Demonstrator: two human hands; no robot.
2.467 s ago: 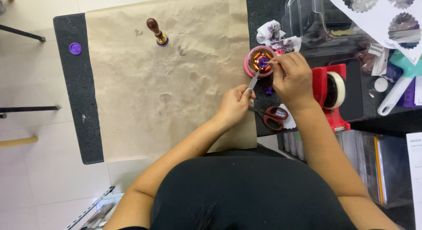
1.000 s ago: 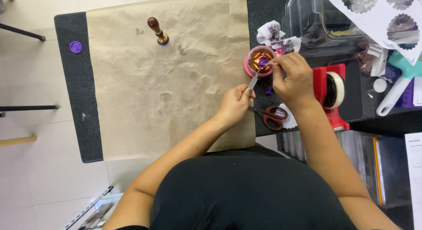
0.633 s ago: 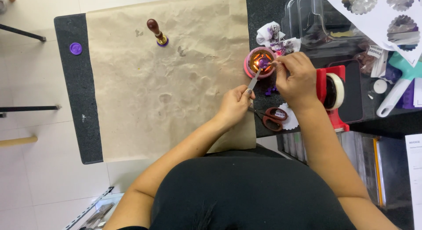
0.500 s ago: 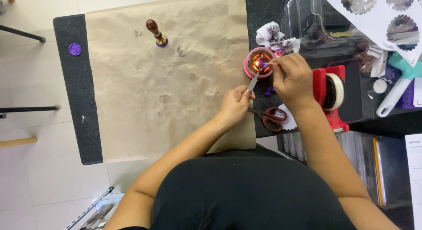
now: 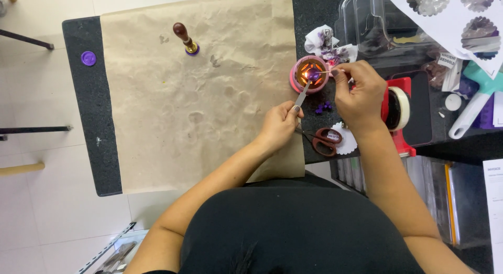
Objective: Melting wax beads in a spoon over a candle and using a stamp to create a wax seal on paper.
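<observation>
We see left hand (image 5: 279,124) pinched on metal spoon handle (image 5: 302,94), bowl over pink warmer (image 5: 309,75) just ahead. Right hand (image 5: 359,90) pinches thin stick (image 5: 326,72) into spoon. Scissors (image 5: 325,140) between wrists.

My right hand (image 5: 359,93) covered part of the red tape dispenser (image 5: 395,114); the thin stick (image 5: 326,72) it pinched was too small to identify, and the picture's right edge cut off the teal tool (image 5: 479,93).
</observation>
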